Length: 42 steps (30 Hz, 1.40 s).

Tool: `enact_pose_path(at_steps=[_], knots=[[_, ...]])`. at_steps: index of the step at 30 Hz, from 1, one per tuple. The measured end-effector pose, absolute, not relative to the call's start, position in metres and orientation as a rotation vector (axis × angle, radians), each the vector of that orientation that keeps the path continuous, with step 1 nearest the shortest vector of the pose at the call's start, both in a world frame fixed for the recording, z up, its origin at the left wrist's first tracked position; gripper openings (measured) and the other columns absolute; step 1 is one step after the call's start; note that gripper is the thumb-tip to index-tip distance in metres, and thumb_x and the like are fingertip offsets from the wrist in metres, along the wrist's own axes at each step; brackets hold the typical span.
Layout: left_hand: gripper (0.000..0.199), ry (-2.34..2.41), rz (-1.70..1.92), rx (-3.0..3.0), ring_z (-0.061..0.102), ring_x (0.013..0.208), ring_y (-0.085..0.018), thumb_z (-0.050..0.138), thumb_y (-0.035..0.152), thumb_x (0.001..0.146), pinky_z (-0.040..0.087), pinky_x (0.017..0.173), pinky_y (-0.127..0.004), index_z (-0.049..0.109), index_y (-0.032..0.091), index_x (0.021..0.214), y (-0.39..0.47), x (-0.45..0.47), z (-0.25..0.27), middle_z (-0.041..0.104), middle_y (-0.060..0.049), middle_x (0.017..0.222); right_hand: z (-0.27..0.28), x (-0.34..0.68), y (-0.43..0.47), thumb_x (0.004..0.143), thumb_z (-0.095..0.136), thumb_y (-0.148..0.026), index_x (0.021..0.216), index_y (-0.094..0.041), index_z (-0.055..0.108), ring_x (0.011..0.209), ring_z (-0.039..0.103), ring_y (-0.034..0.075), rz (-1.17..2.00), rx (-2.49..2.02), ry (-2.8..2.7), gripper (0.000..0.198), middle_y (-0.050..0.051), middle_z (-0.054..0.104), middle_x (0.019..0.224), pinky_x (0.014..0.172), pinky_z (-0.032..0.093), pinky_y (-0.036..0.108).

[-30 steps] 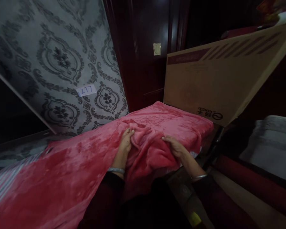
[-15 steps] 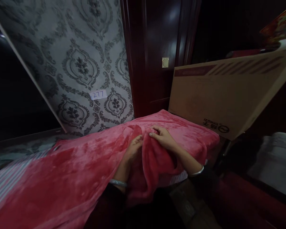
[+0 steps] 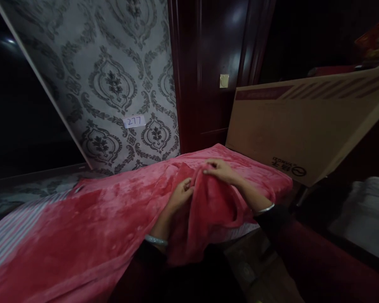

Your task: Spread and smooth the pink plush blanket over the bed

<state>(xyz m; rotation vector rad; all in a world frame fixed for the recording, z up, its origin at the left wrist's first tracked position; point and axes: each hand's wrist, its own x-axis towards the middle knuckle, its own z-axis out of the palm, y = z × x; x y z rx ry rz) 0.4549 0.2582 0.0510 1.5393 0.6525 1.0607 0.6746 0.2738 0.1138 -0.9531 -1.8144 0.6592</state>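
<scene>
A plush pinkish-red blanket (image 3: pixel 91 223) lies spread over a long low surface, its near side gathered up in front of me. My left hand (image 3: pixel 180 194) pinches a raised fold of it, thumb and fingers closed on the cloth. Slightly higher and to the right, my right hand (image 3: pixel 221 170) grips the top of the same fold. Below the right hand the lifted part hangs in a loose loop. Beneath the blanket at the far left shows a striped cloth (image 3: pixel 15 231).
Behind the blanket stands a patterned wallpapered wall (image 3: pixel 113 84) with a paper label (image 3: pixel 134 121) reading 277. A dark red door (image 3: pixel 205 75) adjoins it. A big cardboard box (image 3: pixel 303 126) leans at the right, near a pale folded bundle (image 3: pixel 366 214). A dark screen (image 3: pixel 25 105) is at left.
Both hands keep hold of the blanket fold. My right hand has moved slightly up and right, drawing the fold's top along, and the gap between the hands has widened a little. The view has shifted slightly.
</scene>
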Motion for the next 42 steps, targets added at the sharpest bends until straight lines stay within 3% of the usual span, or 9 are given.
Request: enact_pose_path(at_steps=[4, 8, 14, 20, 25, 30, 33, 36, 42], knots=[[0.027, 1.019, 1.005, 1.934, 0.069, 0.093, -0.028, 0.066, 0.024, 0.076, 0.054, 0.086, -0.037, 0.074, 0.017, 0.101, 0.247, 0.424, 0.034, 0.077, -0.007, 0.097, 0.123, 0.714, 0.292, 0.067, 0.069, -0.044, 0.079, -0.021, 0.063, 0.074, 0.053, 0.017, 0.457, -1.005, -1.321, 0.027, -0.003, 0.060, 0.074, 0.073, 0.046, 0.031], [0.050, 1.321, 0.937, 2.193, 0.067, 0.112, -0.029, 0.060, 0.014, 0.073, 0.051, 0.102, -0.043, 0.069, 0.020, 0.122, 0.223, 0.376, 0.011, 0.074, -0.010, 0.120, 0.119, 0.748, 0.307, 0.063, 0.071, -0.038, 0.073, -0.022, 0.060, 0.068, 0.049, 0.015, 0.430, -1.038, -1.106, 0.022, -0.003, 0.056, 0.070, 0.069, 0.043, 0.030], [0.046, 1.339, 1.008, 2.204, 0.063, 0.123, -0.027, 0.049, 0.034, 0.096, 0.050, 0.107, -0.048, 0.057, 0.021, 0.139, 0.170, 0.344, -0.013, 0.066, -0.012, 0.136, 0.106, 0.755, 0.320, 0.067, 0.072, -0.038, 0.070, -0.023, 0.052, 0.064, 0.044, 0.013, 0.417, -1.051, -1.071, 0.025, -0.005, 0.047, 0.066, 0.063, 0.041, 0.028], [0.075, 1.379, 1.120, 2.271, 0.049, 0.140, -0.035, 0.071, 0.036, 0.080, 0.043, 0.114, -0.056, 0.045, 0.017, 0.148, 0.151, 0.370, -0.041, 0.052, -0.018, 0.150, 0.116, 0.742, 0.323, 0.071, 0.072, -0.032, 0.071, -0.023, 0.050, 0.065, 0.044, 0.013, 0.370, -1.034, -1.116, 0.023, -0.005, 0.047, 0.068, 0.067, 0.043, 0.029], [0.051, 1.444, 1.282, 2.131, 0.066, 0.117, -0.031, 0.054, 0.013, 0.072, 0.054, 0.101, -0.049, 0.066, 0.018, 0.121, 0.166, 0.375, -0.050, 0.071, -0.013, 0.123, 0.121, 0.741, 0.313, 0.072, 0.070, -0.027, 0.072, -0.023, 0.054, 0.068, 0.047, 0.014, 0.361, -1.076, -1.158, 0.017, -0.005, 0.051, 0.070, 0.072, 0.045, 0.030], [0.020, 1.357, 1.507, 1.786, 0.071, 0.081, -0.023, 0.055, 0.029, 0.082, 0.061, 0.076, -0.039, 0.069, 0.019, 0.091, 0.213, 0.353, 0.016, 0.073, -0.004, 0.083, 0.134, 0.757, 0.309, 0.075, 0.071, -0.022, 0.076, -0.021, 0.059, 0.072, 0.051, 0.016, 0.295, -1.236, -1.254, 0.011, -0.002, 0.056, 0.074, 0.074, 0.045, 0.031], [0.036, 1.113, 1.753, 1.802, 0.067, 0.114, -0.023, 0.065, 0.034, 0.085, 0.057, 0.098, -0.039, 0.064, 0.022, 0.119, 0.258, 0.360, 0.092, 0.070, -0.009, 0.121, 0.161, 0.788, 0.316, 0.084, 0.068, -0.021, 0.083, -0.019, 0.060, 0.076, 0.053, 0.015, 0.079, -1.460, -0.962, 0.008, 0.001, 0.060, 0.082, 0.077, 0.046, 0.029], [0.076, 0.887, 1.754, 1.989, 0.053, 0.138, -0.025, 0.072, 0.038, 0.086, 0.048, 0.110, -0.044, 0.036, 0.033, 0.153, 0.287, 0.383, 0.143, 0.041, -0.011, 0.160, 0.186, 0.833, 0.320, 0.097, 0.054, -0.018, 0.104, -0.012, 0.060, 0.091, 0.058, 0.017, -0.055, -1.651, -0.575, 0.012, 0.012, 0.064, 0.105, 0.085, 0.046, 0.030], [0.047, 1.105, 1.103, 2.496, 0.055, 0.135, -0.030, 0.056, 0.038, 0.092, 0.043, 0.116, -0.052, 0.061, 0.022, 0.135, 0.258, 0.393, 0.043, 0.063, -0.013, 0.140, 0.157, 0.899, 0.310, 0.099, 0.048, -0.010, 0.127, -0.008, 0.057, 0.111, 0.060, 0.027, -0.164, -1.857, -0.475, 0.030, 0.026, 0.058, 0.128, 0.090, 0.051, 0.041]])
